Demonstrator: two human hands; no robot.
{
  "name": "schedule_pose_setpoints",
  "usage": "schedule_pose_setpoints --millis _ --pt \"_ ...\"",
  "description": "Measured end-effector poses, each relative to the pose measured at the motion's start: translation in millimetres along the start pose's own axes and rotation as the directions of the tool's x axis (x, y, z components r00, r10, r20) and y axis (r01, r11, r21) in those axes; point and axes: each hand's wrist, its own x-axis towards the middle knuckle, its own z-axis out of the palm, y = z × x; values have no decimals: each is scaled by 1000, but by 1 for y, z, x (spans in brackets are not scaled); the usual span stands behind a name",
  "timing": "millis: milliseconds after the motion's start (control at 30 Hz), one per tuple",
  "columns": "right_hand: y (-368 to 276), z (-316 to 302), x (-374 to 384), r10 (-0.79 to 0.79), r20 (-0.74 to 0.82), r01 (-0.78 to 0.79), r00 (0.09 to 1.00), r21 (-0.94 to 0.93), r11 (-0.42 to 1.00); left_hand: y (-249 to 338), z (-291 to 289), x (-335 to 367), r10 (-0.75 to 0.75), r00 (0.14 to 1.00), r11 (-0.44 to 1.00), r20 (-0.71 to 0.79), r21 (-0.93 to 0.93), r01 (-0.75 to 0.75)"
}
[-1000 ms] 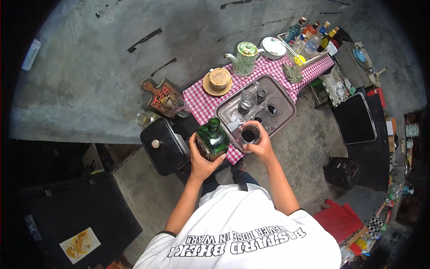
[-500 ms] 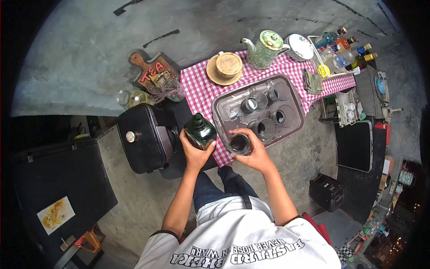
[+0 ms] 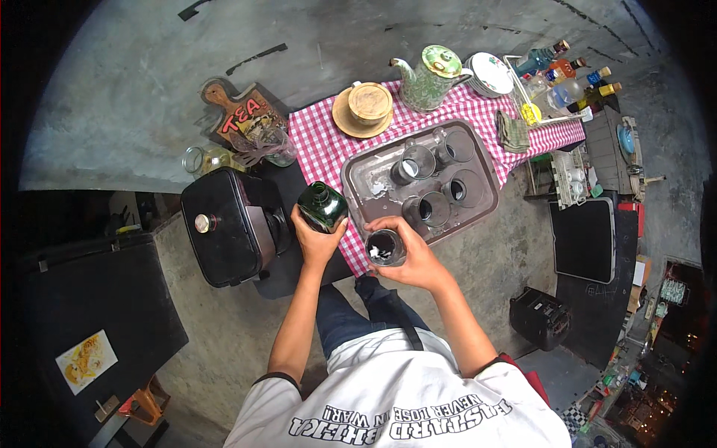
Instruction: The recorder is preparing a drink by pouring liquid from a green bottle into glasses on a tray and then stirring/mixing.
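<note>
**Bottle and glass in hand, ready to pour**

Nearest, the right hand (image 3: 418, 261) is wrapped around a small dark glass (image 3: 385, 247) at the worktop's near edge. Left of it, the left hand (image 3: 317, 240) grips a green bottle (image 3: 323, 207) upright. Judged: pouring comes next, needing a tilt over the glass. Farther off, the metal tray (image 3: 358, 183) holds more glasses.

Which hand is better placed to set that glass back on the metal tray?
Probably the right hand: it already grips the glass just off the tray edge. The left hand is occupied holding the green bottle.
</note>
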Motion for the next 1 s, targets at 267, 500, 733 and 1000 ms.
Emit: schedule_pose_setpoints --millis 267,500,733,1000 --pt "-13 0 -3 -4 -28 4 1000 -21 1000 -3 -14 -14 20 994 1000 104 -19 -18" --pt "-17 5 -6 23 -15 -23 1000 49 999 -13 -32 -29 26 985 998 168 -66 -15" --pt "-30 5 -11 -4 3 4 1000 24 1000 11 -63 -24 -65 946 992 317 127 26" --pt "-47 -6 -22 -79 34 80 996 -18 997 74 -109 -75 26 965 965 261 246 -92"
